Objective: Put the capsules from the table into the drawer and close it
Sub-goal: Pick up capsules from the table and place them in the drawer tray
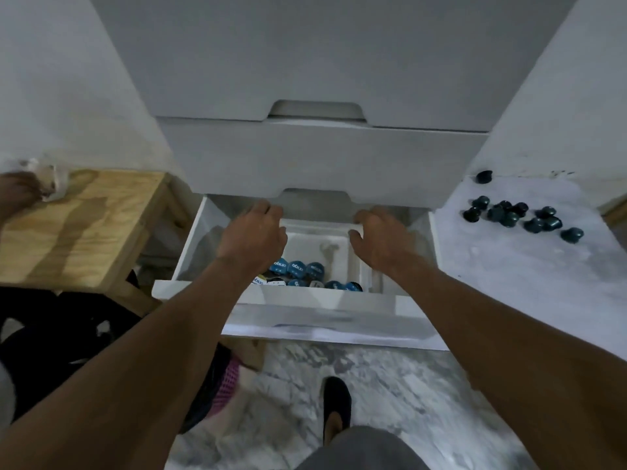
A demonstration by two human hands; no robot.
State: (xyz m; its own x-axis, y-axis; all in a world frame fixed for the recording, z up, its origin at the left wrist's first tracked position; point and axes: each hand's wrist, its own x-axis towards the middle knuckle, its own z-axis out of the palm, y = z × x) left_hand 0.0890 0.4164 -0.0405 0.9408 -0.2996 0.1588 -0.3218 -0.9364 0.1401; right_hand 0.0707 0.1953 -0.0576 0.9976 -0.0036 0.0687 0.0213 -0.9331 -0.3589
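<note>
Capsules lie in a loose dark heap on the marble table, right of the open drawer and well apart from both hands, tumbled with no common axis; the stored capsules face foil-up in the white tray. Left hand and right hand bend over the tray's far rim, probably to shift it; whether they grip it I cannot tell; the drawer's long side runs left to right.
</note>
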